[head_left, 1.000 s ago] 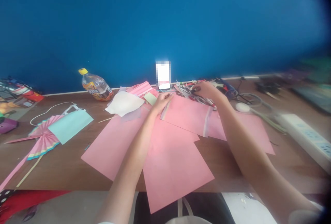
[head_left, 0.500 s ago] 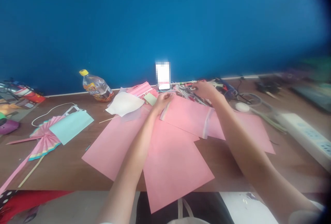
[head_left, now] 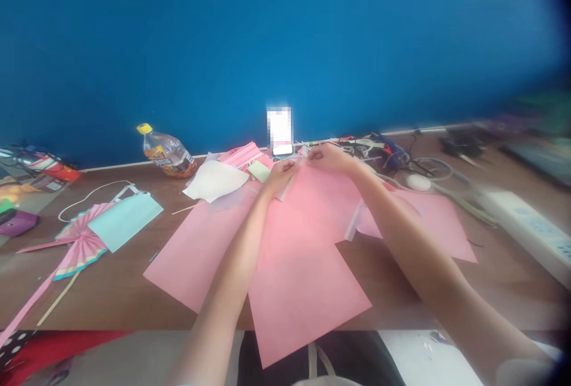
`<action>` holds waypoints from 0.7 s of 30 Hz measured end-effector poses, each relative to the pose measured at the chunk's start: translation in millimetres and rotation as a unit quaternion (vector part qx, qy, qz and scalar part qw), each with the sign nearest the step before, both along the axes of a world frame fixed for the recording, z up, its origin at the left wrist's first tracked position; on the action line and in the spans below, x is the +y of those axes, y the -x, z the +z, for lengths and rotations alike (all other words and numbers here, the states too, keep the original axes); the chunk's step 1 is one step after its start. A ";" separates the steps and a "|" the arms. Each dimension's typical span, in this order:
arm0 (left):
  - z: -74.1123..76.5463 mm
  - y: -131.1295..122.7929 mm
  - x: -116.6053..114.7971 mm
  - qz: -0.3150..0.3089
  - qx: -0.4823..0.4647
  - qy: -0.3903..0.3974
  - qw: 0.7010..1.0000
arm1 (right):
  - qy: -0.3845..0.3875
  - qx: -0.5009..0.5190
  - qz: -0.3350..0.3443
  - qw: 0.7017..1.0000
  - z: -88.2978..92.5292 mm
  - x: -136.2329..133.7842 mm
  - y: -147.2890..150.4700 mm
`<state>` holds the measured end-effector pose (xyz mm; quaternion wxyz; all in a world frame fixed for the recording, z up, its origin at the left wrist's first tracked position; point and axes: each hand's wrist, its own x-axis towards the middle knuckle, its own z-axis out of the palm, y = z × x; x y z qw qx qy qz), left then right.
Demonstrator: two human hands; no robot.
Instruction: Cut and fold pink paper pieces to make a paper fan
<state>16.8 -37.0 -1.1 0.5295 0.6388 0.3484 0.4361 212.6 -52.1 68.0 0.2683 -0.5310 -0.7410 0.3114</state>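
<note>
Several pink paper sheets (head_left: pixel 307 291) overlap in the middle of the brown table. My left hand (head_left: pixel 282 173) pinches the far left end of a pink sheet that has a pale strip (head_left: pixel 354 222) across it. Close by on the right, my right hand (head_left: pixel 328 157) has its fingertips pressed together at the far edge of the same sheet; what they hold is too small to make out. A white sheet (head_left: pixel 216 179) and a small pale green piece (head_left: pixel 259 170) lie left of my hands.
A bright phone (head_left: pixel 281 130) stands against the blue wall. Leftward are a bottle (head_left: pixel 167 151), a light blue mask (head_left: pixel 127 219) and a pleated pink paper fan (head_left: pixel 82 237). Cut scraps, cables and a white power strip (head_left: pixel 529 228) lie to the right.
My right hand has moved left from the scraps to beside my left hand. The pink sheet with the pale strip has shifted and bent slightly. My left hand has hardly moved.
</note>
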 end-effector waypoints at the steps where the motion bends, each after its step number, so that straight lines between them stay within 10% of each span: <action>1: -0.2 0.0 0.6 -0.002 0.008 -0.007 1.000 | 0.000 0.011 -0.021 1.000 0.9 1.8 -4.6; 21: 0.0 -3.3 -2.4 -0.083 0.100 0.014 0.991 | 0.014 0.091 -0.097 0.991 0.2 4.9 -11.8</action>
